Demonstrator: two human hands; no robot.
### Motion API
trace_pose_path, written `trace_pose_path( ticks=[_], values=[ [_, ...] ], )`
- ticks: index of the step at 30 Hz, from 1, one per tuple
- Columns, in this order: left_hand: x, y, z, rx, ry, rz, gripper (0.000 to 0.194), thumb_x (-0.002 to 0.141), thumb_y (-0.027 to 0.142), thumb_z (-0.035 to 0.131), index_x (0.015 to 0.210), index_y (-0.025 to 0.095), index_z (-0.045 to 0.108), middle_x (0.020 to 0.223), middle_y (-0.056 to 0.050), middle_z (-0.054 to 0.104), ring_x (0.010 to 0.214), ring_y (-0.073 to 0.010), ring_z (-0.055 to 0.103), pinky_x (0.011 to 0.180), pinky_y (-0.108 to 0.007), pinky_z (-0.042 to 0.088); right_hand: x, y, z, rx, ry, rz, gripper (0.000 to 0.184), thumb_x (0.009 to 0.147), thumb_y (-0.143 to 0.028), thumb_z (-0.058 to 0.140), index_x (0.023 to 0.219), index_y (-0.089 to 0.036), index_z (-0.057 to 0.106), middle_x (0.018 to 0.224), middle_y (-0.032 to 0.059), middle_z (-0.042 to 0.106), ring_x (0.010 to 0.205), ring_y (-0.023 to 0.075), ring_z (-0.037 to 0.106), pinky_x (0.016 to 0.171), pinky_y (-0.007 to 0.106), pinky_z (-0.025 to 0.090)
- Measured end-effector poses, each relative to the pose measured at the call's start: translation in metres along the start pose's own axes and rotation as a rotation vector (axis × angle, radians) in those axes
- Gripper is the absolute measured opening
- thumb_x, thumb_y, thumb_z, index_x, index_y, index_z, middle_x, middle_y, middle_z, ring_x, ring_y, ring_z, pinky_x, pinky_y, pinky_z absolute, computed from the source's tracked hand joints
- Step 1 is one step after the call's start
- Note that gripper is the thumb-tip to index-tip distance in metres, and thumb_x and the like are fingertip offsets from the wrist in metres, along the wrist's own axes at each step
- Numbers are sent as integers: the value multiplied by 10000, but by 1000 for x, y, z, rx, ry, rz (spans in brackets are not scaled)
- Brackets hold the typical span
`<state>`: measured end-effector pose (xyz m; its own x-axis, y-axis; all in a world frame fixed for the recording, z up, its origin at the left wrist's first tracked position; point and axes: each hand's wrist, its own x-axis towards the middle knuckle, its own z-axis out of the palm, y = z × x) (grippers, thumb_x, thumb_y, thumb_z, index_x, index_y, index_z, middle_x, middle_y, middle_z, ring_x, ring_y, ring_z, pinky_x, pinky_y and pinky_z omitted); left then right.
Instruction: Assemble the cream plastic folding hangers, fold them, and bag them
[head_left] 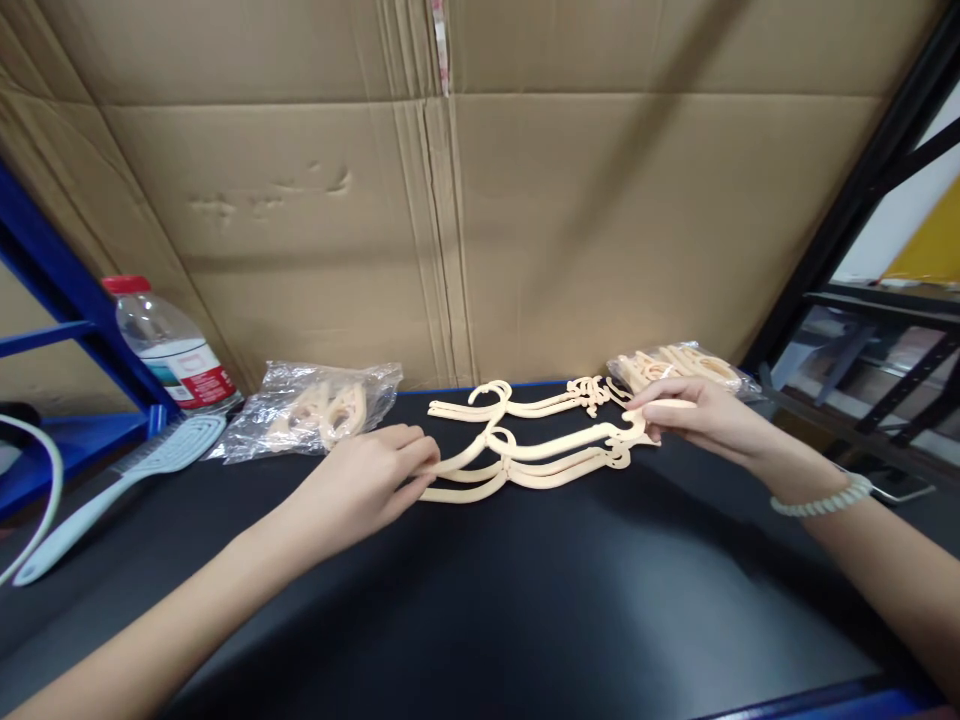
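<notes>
Several cream plastic clothes hangers lie in the middle of the black tabletop. Fingers of my left hand (382,470) are closed on the left end of the front hanger (559,442), beside its hook. At the opposite end, my right hand (709,420) pinches around the hanger's right tip. A pale piece also shows between my right fingers; I cannot tell whether it belongs to the hanger. Below the held one lie more hanger arms (555,475). Behind it rests another hanger (540,408), with a cluster of small cream parts (590,393) at its right end.
A clear bag of cream parts (315,410) lies left, another bag (679,365) right. A water bottle (176,345) and a pale blue hairbrush (161,455) are at far left. Cardboard (300,200) stands behind the table (480,620). A phone-like object (892,487) lies right.
</notes>
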<state>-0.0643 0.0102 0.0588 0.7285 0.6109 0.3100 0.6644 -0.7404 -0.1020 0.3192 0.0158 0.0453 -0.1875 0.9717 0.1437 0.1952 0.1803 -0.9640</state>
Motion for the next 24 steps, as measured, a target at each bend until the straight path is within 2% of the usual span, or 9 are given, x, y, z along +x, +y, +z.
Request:
trace_pose_path(
  ticks=[2,4,8,11,14,19,24],
  values=[
    [-2,5,-4,-14,-99,48,184,902,205,439,809,190,597,749,-26,585,640,-165,569,573,-265,408,0,-3,-5,-257,-78,-58,186,683,-379,757,768,-213,750,695,29,692,616,152,591,582,277,459],
    [-4,10,-6,-28,-137,79,167,894,190,457,797,194,593,751,-23,586,630,-167,569,562,-266,397,0,-4,-5,-457,-162,-120,195,715,-405,729,782,-222,752,762,39,715,689,180,624,640,296,472],
    [-5,16,0,-35,-200,83,170,879,135,486,739,195,563,766,-24,595,632,-171,581,554,-262,383,1,3,0,-673,-245,-183,201,756,-423,693,772,-229,743,814,43,708,774,205,626,726,323,462],
    [-5,15,6,-19,-257,63,184,865,89,482,725,188,549,777,-25,589,623,-167,579,542,-257,371,4,10,2,-744,-309,-233,199,777,-411,679,765,-220,734,819,52,695,782,206,613,734,325,452],
    [-5,11,11,-19,-254,52,201,862,56,449,742,186,543,783,-26,576,629,-164,575,543,-254,371,6,13,1,-796,-345,-270,219,796,-411,664,752,-209,734,800,59,680,776,204,605,738,328,443],
    [-3,8,14,-96,-209,35,218,898,86,394,782,183,551,787,-36,574,664,-165,586,582,-252,414,7,11,0,-811,-311,-239,240,778,-436,669,732,-208,730,766,63,677,737,204,596,703,328,434],
    [-3,6,15,-61,-177,36,192,887,104,410,770,186,538,759,-31,566,639,-168,572,561,-257,402,6,11,3,-837,-263,-180,159,771,-351,643,725,-211,704,761,59,689,724,208,596,678,322,438]
  ],
)
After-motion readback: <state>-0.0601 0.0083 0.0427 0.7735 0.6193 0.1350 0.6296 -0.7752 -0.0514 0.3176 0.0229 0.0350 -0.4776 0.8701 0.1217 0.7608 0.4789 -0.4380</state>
